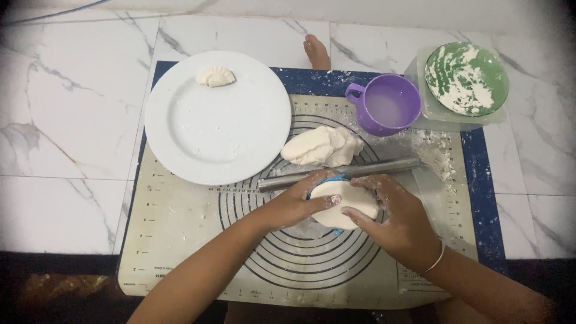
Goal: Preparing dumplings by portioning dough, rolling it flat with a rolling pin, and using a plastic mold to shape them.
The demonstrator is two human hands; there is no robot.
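A round white dough disc (345,203) lies over a blue dumpling mould (332,179) on the baking mat (180,240). My left hand (297,203) presses on the disc's left edge with the fingers curled over it. My right hand (393,216), dusted with flour, holds the disc's right and lower edge. A lump of white dough (321,147) rests just beyond, behind a steel rolling pin (384,167) that lies across the mat.
A white plate (204,132) with one folded dumpling (216,76) sits at the mat's upper left. A purple cup (390,103) of cloudy liquid and a green floured bowl (467,78) on a clear container stand at upper right. A bare foot (317,53) shows beyond.
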